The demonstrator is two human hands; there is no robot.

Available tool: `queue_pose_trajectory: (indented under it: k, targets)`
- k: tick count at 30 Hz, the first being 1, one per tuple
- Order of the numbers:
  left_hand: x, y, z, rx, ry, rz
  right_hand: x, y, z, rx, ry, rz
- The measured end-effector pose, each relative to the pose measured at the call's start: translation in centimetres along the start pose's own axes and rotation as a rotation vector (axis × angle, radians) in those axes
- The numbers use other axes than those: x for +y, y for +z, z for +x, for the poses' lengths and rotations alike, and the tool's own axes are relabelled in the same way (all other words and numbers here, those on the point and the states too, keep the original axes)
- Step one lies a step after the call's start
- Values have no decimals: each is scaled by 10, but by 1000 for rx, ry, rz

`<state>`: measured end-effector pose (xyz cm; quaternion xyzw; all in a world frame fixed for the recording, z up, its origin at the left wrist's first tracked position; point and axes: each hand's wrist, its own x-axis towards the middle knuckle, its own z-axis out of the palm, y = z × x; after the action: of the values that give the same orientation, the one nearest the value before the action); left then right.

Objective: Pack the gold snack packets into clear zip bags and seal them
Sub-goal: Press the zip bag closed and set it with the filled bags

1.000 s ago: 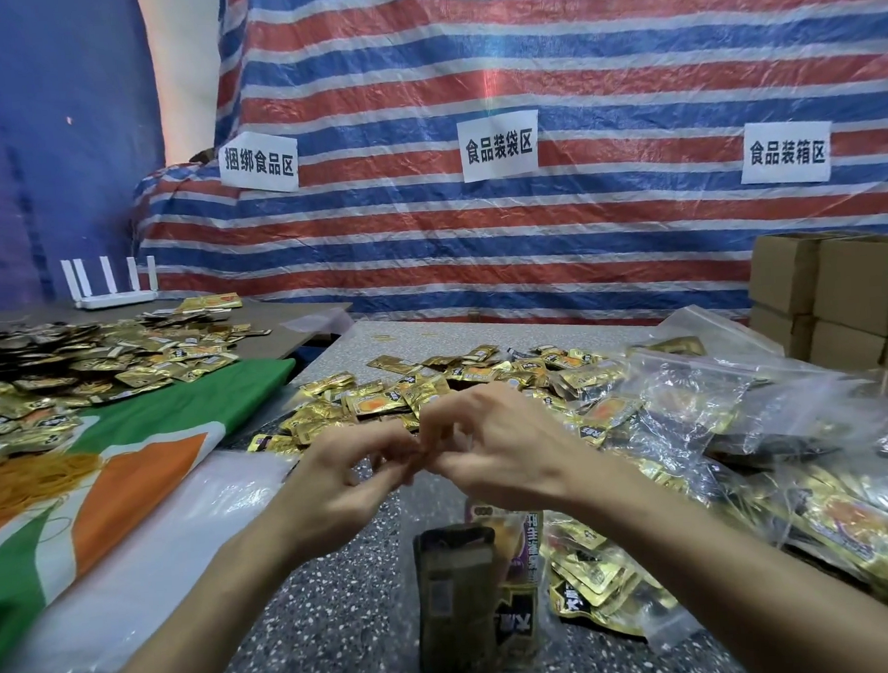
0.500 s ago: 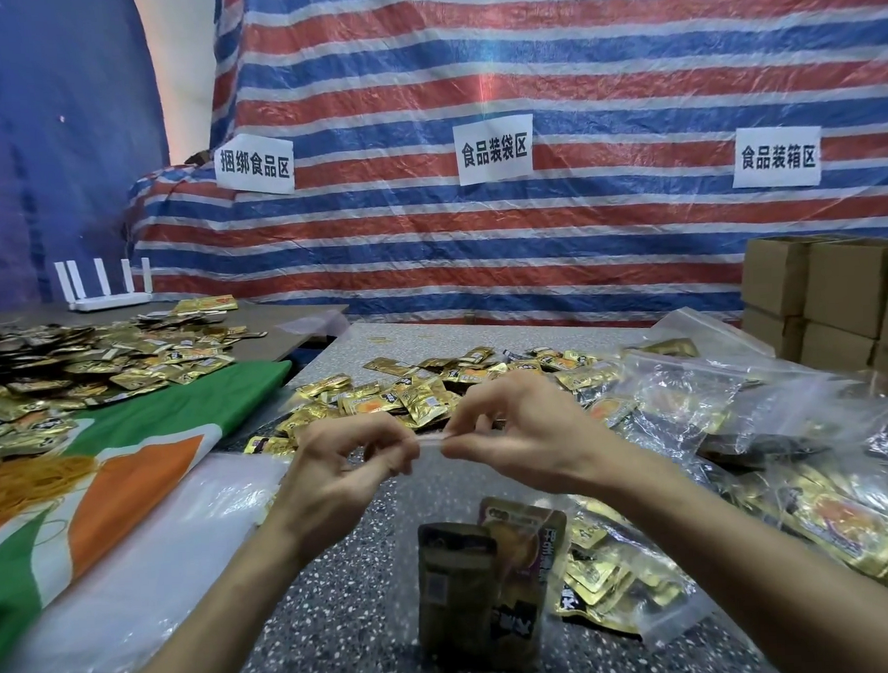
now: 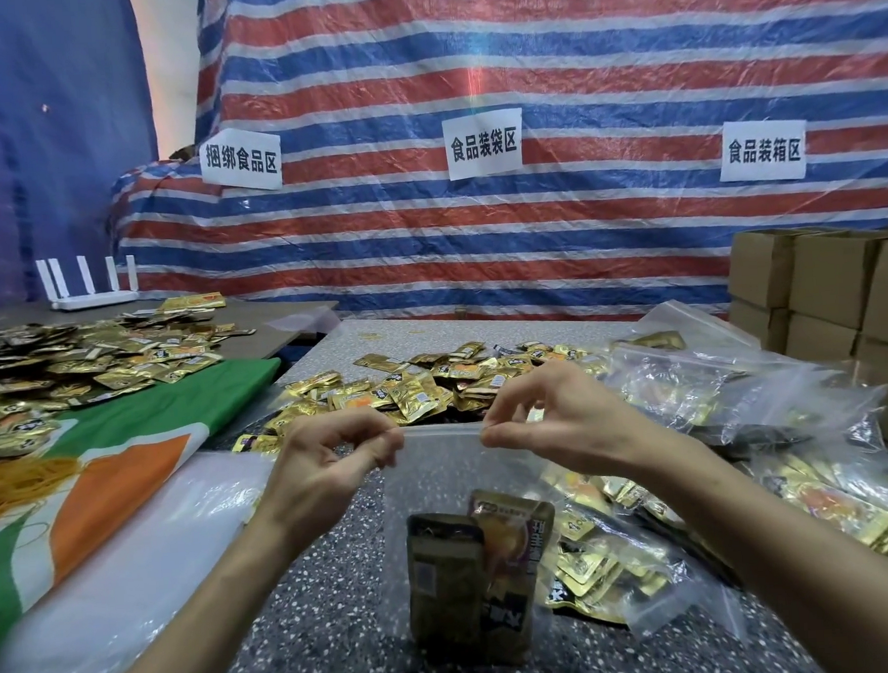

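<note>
Pinches the top strip of a clear plastic zip bag [image 3: 442,485] at both ends, left hand [image 3: 330,460] and right hand [image 3: 554,418] each nipping it between thumb and fingertips. Holds it taut and raised, probably to line the zip up for pressing closed. Lets the bag hang below the hands, two gold foil snack packets [image 3: 470,576] upright inside, seemingly resting on the dark speckled stone bench [image 3: 333,625]. Beyond the hands, a loose heap of gold packets [image 3: 408,389]; right of the right hand, filled clear bags [image 3: 691,390]. Behind all, a red, white and blue striped tarpaulin [image 3: 529,239].

Both hands [image 3: 335,463] raised, fingers [image 3: 493,429] pinched.
</note>
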<state>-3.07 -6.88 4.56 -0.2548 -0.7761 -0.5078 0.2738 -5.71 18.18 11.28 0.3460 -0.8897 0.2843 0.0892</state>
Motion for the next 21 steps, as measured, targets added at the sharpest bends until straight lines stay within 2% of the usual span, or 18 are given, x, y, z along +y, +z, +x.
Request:
queue_pose_trajectory:
  k: [21]
  targets:
    - [-24, -14, 2, 51, -46, -65, 35, -23, -24, 17, 101, -18]
